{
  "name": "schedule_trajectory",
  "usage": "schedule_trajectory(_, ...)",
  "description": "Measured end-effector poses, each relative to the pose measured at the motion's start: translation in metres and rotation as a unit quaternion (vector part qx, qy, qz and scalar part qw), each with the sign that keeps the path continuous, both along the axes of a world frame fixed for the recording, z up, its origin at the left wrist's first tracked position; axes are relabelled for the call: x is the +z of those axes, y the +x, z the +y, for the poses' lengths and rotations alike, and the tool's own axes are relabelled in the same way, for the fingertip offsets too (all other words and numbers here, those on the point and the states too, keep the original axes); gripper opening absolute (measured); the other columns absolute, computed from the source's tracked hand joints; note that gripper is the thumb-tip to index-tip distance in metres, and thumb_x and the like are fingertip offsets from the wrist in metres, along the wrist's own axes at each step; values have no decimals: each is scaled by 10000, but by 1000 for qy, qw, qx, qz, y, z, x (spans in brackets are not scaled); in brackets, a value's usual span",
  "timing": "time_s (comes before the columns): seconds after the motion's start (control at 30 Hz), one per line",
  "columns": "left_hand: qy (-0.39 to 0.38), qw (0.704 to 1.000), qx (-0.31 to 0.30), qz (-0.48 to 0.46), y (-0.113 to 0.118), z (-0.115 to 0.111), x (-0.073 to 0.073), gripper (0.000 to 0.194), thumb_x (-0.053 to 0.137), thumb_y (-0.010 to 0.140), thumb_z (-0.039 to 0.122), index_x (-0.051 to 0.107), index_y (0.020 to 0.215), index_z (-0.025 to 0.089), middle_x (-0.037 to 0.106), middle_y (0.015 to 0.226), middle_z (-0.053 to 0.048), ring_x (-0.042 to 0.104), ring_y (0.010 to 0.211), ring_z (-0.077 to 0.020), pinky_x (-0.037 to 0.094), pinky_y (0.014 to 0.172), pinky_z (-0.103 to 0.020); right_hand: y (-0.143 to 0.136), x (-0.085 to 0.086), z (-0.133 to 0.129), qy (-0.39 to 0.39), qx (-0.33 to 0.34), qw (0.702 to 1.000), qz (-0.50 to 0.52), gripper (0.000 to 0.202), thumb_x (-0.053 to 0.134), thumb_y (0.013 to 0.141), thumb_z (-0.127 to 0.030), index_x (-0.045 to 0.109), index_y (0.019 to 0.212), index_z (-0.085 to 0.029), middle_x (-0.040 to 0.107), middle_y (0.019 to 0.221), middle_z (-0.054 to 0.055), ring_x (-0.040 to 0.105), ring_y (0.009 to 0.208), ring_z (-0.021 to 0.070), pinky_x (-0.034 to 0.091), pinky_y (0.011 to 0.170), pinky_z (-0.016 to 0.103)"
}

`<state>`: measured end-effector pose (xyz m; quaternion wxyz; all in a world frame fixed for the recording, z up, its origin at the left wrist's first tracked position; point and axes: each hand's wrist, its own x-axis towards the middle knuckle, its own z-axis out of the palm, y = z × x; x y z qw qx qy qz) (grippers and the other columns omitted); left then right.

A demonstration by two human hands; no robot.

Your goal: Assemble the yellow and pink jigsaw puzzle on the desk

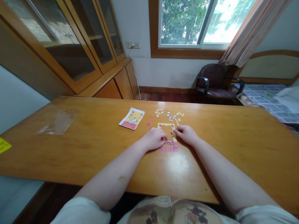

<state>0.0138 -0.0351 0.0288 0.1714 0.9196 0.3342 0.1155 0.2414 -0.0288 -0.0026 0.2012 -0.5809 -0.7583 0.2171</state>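
A partly assembled jigsaw puzzle lies on the table, its yellow upper border and pink lower band joined around a gap that shows bare wood. My left hand rests over its left side, fingers bent and closed near the pink band; what they hold, if anything, is hidden. At the right border, my right hand pinches a small pale puzzle piece between thumb and finger. Loose yellow pieces and black-and-white and yellow pieces lie beyond the puzzle. A pink piece sits beyond my left hand.
A printed picture card lies left of the puzzle on the wooden table. Farther left are a clear plastic bag and a yellow label. Beyond the table stand a glass-door cabinet and an armchair.
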Motion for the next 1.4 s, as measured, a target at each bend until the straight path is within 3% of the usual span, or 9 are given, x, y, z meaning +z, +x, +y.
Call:
schedule_trajectory(0.33, 22, 998, -55, 37, -11, 2, 3, 275, 588, 766, 144, 779, 906, 285, 668, 739, -20, 601, 751, -159, 413, 721, -295, 1, 3, -2, 3, 9, 1000, 16, 403, 502, 854, -485, 565, 586, -190, 513, 550, -14, 426, 541, 119, 311, 545, 238)
schedule_trajectory(0.4, 25, 997, -58, 40, -11, 3, 2, 284, 582, 765, 147, 779, 916, 286, 668, 739, -20, 601, 745, -158, 414, 716, -296, 1, 7, -5, 9, 57, 997, 44, 347, 526, 850, -449, 623, 642, -188, 569, 596, 3, 467, 565, 126, 347, 566, 241)
schedule_trajectory(0.57, 27, 997, -56, 42, -12, 4, -1, 267, 580, 768, 164, 780, 899, 284, 673, 743, -25, 607, 750, -163, 424, 722, -295, -4, 21, -16, 29, 273, 959, 66, 282, 488, 872, -285, 700, 709, -198, 654, 682, 48, 559, 636, 144, 418, 649, 253)
schedule_trajectory(0.67, 28, 997, -50, 43, -12, 3, -1, 260, 579, 771, 171, 782, 891, 280, 677, 739, -27, 605, 735, -164, 429, 713, -292, -8, 23, -19, 30, 318, 947, 45, 280, 488, 861, -251, 701, 686, -203, 658, 676, 44, 561, 619, 138, 424, 641, 246)
schedule_trajectory(1.4, 16, 997, -51, 56, -10, 3, 2, 284, 556, 773, 164, 783, 906, 273, 701, 773, -31, 614, 745, -170, 435, 693, -278, -9, 19, -19, 45, 301, 953, 4, 288, 476, 850, -241, 702, 675, -206, 686, 704, 44, 563, 611, 131, 397, 613, 236)
